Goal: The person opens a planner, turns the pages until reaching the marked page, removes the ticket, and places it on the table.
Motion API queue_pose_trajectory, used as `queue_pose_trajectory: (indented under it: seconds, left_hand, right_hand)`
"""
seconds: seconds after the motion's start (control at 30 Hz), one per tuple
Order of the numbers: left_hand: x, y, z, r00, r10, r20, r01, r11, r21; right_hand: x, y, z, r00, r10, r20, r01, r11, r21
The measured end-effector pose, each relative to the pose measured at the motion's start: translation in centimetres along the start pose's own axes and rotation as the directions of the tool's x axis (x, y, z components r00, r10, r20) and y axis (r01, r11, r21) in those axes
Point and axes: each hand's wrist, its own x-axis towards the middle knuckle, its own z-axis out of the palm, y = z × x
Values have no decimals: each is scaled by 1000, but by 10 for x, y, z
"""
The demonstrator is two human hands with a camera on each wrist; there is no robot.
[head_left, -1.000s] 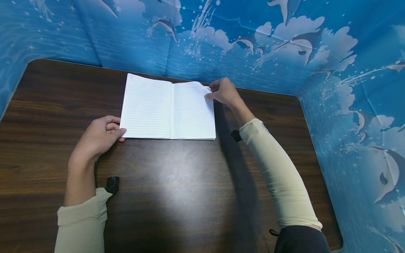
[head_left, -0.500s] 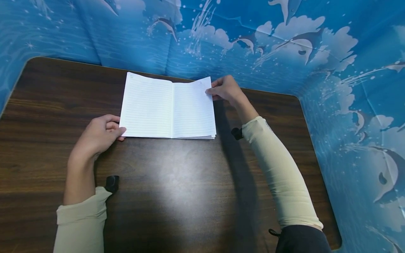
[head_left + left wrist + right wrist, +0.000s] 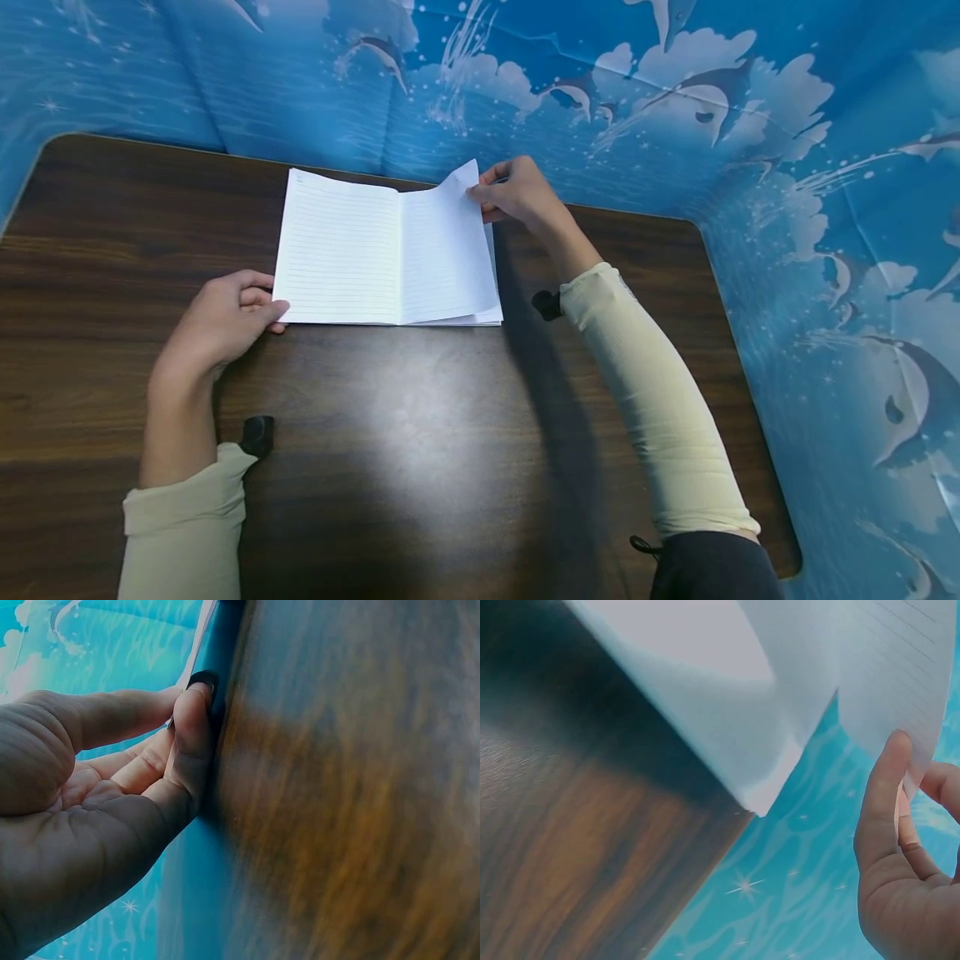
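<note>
An open lined notebook (image 3: 341, 250) lies near the table's far edge, its two white ruled pages facing up. My left hand (image 3: 228, 321) pinches the notebook's lower left corner, thumb on top and fingers beneath, as the left wrist view also shows. At the upper right, my right hand (image 3: 517, 192) pinches the corner of one page (image 3: 450, 233) between thumb and fingers. That page curves up off the stack, and in the right wrist view the lifted sheet (image 3: 900, 667) stands apart from the pages (image 3: 727, 727) below.
The dark wood-grain table (image 3: 435, 467) has rounded corners. A blue curtain (image 3: 300, 92) printed with dolphins hangs close behind its far edge and along the right side. A black wrist camera (image 3: 257, 436) sits at the left cuff.
My right hand has moved up and to the left with the page corner, and the page has risen and bent farther from the stack. The left hand keeps its hold on the notebook.
</note>
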Motion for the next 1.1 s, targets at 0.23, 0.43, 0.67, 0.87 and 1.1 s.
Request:
queue_pose_trajectory:
  seconds: [0.23, 0.43, 0.67, 0.87, 1.1]
  left_hand:
    - [1, -1, 1, 1000, -2, 4, 2, 1000, -8]
    - [1, -2, 1, 1000, 5, -2, -5, 1000, -2]
    - [-1, -1, -1, 1000, 5, 7, -5, 1000, -3]
    - [-1, -1, -1, 1000, -4, 11, 4, 1000, -14]
    - [0, -1, -1, 1000, -2, 15, 3, 1000, -12]
  right_hand:
    - [-4, -11, 5, 1000, 1, 0, -1, 1000, -19]
    - [-8, -16, 7, 1000, 5, 18, -5, 1000, -1]
    - [-11, -33, 19, 998, -11, 59, 7, 998, 57]
    - [-11, -45, 35, 993, -40, 114, 21, 986, 167]
    - [-10, -56, 53, 980, -86, 179, 34, 960, 279]
